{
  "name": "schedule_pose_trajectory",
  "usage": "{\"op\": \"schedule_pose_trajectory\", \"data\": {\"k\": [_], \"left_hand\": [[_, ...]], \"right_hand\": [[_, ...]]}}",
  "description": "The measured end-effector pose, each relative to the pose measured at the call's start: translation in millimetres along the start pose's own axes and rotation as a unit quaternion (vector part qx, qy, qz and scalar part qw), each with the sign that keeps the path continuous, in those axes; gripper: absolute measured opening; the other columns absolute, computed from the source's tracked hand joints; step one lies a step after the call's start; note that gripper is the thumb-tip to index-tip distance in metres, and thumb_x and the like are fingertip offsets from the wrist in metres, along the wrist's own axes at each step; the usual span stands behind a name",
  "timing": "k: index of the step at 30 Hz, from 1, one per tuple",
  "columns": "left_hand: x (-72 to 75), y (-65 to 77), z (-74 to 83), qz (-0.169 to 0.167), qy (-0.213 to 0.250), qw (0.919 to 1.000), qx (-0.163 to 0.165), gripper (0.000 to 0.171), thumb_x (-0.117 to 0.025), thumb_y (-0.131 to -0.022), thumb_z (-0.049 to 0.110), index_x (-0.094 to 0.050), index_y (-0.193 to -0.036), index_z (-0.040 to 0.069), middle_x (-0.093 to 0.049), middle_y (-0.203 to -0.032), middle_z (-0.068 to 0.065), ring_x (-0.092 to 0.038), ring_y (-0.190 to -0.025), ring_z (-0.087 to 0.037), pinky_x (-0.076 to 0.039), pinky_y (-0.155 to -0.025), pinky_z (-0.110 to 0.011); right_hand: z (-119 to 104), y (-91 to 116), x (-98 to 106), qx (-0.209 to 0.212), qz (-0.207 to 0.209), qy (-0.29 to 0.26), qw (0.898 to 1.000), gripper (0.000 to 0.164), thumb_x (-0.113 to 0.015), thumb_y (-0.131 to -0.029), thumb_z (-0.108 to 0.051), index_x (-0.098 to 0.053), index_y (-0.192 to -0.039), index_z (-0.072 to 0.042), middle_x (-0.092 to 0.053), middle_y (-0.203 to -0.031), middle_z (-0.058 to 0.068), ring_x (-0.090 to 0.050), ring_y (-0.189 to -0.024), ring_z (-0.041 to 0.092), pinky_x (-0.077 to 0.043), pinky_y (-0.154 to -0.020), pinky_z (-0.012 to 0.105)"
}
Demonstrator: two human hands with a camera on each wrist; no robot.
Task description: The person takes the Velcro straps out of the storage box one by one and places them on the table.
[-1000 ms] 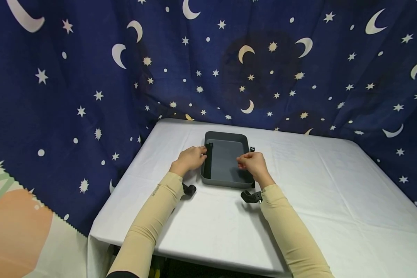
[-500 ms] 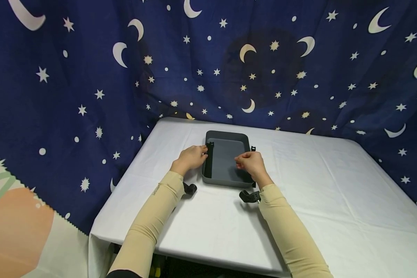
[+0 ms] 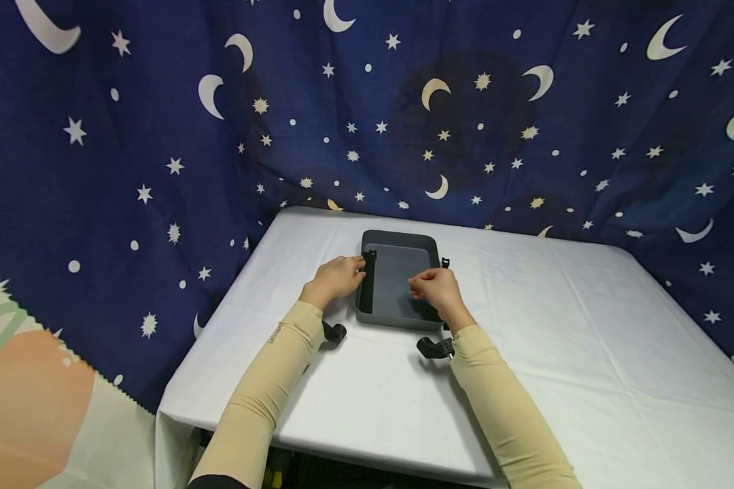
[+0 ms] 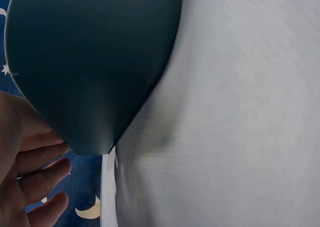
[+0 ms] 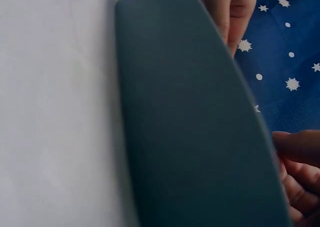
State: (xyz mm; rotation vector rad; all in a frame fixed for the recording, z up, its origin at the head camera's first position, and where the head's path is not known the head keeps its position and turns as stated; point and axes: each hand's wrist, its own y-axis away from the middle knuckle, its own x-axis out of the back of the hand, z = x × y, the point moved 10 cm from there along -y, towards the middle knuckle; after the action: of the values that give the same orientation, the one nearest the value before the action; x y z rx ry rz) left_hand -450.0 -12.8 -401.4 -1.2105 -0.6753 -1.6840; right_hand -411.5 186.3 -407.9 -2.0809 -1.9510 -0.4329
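A dark grey, shallow rectangular tray (image 3: 396, 322) lies on the white-covered table. Inside its left side runs a black strip (image 3: 369, 288) with a small buckle-like end. Another black piece (image 3: 445, 262) shows at the right rim, partly hidden by my right hand. My left hand (image 3: 335, 277) rests at the left rim, fingers loosely bent over the edge; the left wrist view shows these fingers (image 4: 47, 174) apart from one another. Above the tray's right half hovers my right hand (image 3: 438, 291), thumb and fingers (image 5: 300, 147) drawn together. No object is visible between them.
A white cloth (image 3: 355, 401) covers the table (image 3: 587, 339). Behind it hangs a dark blue curtain (image 3: 318, 102) with moons and stars. Black curved wrist mounts (image 3: 335, 333) stick out under both forearms, in front of the tray.
My right hand has shifted slightly left, further over the tray, with fingers kept together. My left hand and the tray stay about where they were.
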Motion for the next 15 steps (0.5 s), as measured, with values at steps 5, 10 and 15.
{"op": "schedule_pose_trajectory", "data": {"k": [5, 10, 15], "left_hand": [[-0.1, 0.7, -0.1, -0.003, 0.0, 1.0, -0.003, 0.046, -0.05, -0.105, 0.028, -0.051, -0.147, 0.01, -0.045, -0.157, -0.004, -0.043, -0.145, -0.025, -0.038, -0.119, -0.045], [0.5, 1.2, 0.9, -0.002, 0.003, 1.0, -0.006, 0.046, -0.051, -0.105, 0.027, -0.051, -0.147, 0.01, -0.046, -0.156, -0.006, -0.044, -0.144, -0.026, -0.039, -0.118, -0.046], [1.0, 1.6, 0.3, -0.001, 0.0, 1.0, -0.002, 0.046, -0.051, -0.105, 0.028, -0.051, -0.147, 0.011, -0.045, -0.157, -0.003, -0.044, -0.144, -0.025, -0.04, -0.117, -0.046]], "right_hand": [[2.7, 0.6, -5.5, -0.001, 0.0, 0.009, 1.0, 0.02, -0.065, -0.097, -0.008, -0.071, -0.105, 0.009, -0.072, -0.109, 0.027, -0.069, -0.072, 0.012, -0.062, -0.07, 0.028], [3.4, -0.2, -5.0, 0.003, 0.007, 0.017, 1.0, 0.019, -0.065, -0.096, -0.009, -0.072, -0.102, 0.008, -0.073, -0.106, 0.026, -0.067, -0.069, 0.009, -0.062, -0.07, 0.029], [2.9, -0.6, -6.5, -0.001, 0.004, 0.019, 1.0, 0.02, -0.066, -0.096, -0.01, -0.072, -0.103, 0.008, -0.073, -0.104, 0.025, -0.067, -0.07, 0.01, -0.062, -0.07, 0.03]]}}
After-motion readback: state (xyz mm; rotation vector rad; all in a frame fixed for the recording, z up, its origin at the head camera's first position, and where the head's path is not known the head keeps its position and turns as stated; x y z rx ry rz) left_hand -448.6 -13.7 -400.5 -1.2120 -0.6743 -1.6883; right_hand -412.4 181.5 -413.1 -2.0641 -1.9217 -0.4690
